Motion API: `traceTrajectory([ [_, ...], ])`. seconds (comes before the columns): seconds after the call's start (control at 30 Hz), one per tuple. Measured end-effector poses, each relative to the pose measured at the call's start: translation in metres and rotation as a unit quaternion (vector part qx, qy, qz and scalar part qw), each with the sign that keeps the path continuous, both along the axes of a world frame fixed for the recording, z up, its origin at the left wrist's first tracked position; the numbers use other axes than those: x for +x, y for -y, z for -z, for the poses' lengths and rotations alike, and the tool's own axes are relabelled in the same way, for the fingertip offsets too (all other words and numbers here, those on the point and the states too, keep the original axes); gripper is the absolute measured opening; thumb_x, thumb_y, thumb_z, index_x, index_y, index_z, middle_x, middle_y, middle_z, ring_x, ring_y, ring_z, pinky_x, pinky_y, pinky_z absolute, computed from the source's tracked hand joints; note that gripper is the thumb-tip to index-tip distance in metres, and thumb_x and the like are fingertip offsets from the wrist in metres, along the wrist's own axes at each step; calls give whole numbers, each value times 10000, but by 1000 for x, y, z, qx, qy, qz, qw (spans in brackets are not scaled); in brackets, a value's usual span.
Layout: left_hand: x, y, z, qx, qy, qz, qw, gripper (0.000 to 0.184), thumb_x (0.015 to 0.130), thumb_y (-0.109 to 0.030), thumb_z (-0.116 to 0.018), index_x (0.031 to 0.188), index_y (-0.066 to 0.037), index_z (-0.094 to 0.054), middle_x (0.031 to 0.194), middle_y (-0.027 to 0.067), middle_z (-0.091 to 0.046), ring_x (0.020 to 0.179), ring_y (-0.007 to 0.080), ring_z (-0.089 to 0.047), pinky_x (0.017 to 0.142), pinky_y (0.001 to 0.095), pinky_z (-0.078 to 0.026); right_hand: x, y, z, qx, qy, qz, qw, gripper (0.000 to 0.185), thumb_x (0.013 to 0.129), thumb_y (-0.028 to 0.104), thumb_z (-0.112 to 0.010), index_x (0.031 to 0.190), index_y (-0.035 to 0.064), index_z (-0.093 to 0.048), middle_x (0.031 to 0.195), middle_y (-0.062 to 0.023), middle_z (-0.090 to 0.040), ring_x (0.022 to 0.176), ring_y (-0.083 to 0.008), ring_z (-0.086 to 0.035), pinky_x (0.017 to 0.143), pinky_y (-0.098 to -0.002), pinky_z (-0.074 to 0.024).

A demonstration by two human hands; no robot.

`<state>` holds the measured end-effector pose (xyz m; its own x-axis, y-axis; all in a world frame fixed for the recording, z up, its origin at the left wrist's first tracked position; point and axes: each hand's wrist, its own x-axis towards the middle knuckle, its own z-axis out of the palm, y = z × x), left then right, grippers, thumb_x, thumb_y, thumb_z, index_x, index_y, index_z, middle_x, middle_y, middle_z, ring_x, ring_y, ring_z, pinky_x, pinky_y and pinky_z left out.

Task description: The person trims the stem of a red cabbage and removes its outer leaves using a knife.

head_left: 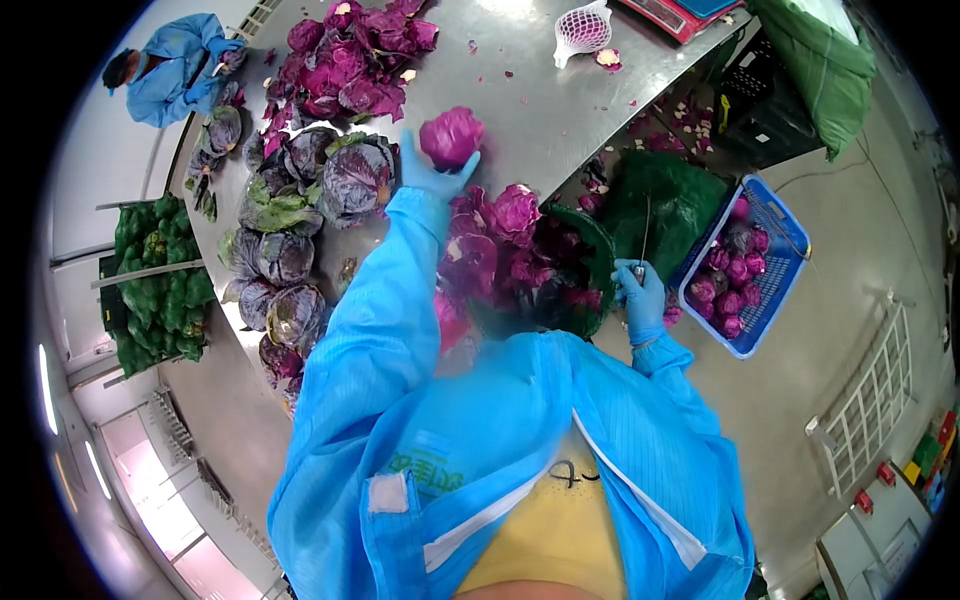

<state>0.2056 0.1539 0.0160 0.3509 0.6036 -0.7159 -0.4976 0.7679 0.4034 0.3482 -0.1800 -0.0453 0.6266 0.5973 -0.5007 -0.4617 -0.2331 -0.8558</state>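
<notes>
My left hand (432,178), in a blue glove, is wrapped round the near side of a trimmed red cabbage (451,138) over the metal table (500,100). Left of that hand sit several untrimmed red cabbages (358,180) with dark outer leaves. My right hand (641,295), also gloved, grips a knife (646,235) by its handle, with the thin blade pointing away from me. Between my hands and close to my body, loose purple leaves (515,215) lie at the table edge and in a dark green container (600,260).
A blue crate (745,340) of trimmed cabbages stands on the floor at right. At the far left a co-worker (180,70) in blue leans at the table. A leaf pile (350,60), a white net (583,30) and a red scale (680,15) occupy the far side.
</notes>
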Motion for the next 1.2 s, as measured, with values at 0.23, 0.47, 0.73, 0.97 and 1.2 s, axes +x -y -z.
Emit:
traceTrajectory([
  [0.23, -64, 31, 1, 415, -240, 244, 843, 956, 760, -510, -648, 1424, -10, -176, 1407, 206, -315, 1307, 373, -300, 1045, 476, -316, -6, -31, -2, 13, 42, -31, 999, 217, 814, 61, -627, 1028, 45, -598, 772, -6, -587, 560, -53, -486, 493, -201, -412],
  [0.47, -162, 114, 28, 592, -595, 389, 381, 1482, 291, -576, -840, 1445, -40, -79, 1474, 210, -161, 1372, 400, -115, 1098, 520, -116, -12, -108, -21, 112, 373, -221, 894, 446, 776, 92, -637, 1215, 86, -556, 1273, -194, -471, 1178, -328, -460, 970, -375, -382],
  [0.73, -116, 115, 36, 643, -523, 410, 380, 1366, 355, -591, -817, 1447, -123, -143, 1458, 243, -146, 1335, 483, -115, 1088, 561, -119, -34, -200, 26, 89, 437, -389, 806, 512, 772, 203, -654, 1269, 221, -532, 1274, -167, -505, 1156, -338, -476, 987, -405, -363],
  [0.97, -86, 152, 52, 664, -483, 428, 377, 1229, 414, -493, -822, 1432, -168, -216, 1413, 229, -247, 1315, 465, -193, 1074, 576, -177, -13, -140, 19, 154, 341, -377, 847, 374, 776, 76, -614, 1147, 36, -585, 1049, -135, -619, 1012, -273, -563, 895, -359, -425],
  [1.2, -92, 197, 73, 734, -346, 414, 412, 583, 706, -325, -702, 1237, -160, -526, 1254, 122, -501, 1268, 275, -382, 1071, 586, -183, -14, -73, 45, 31, 261, -317, 911, 237, 772, -4, -591, 1008, 10, -606, 986, -128, -628, 1003, -229, -574, 879, -323, -437],
])
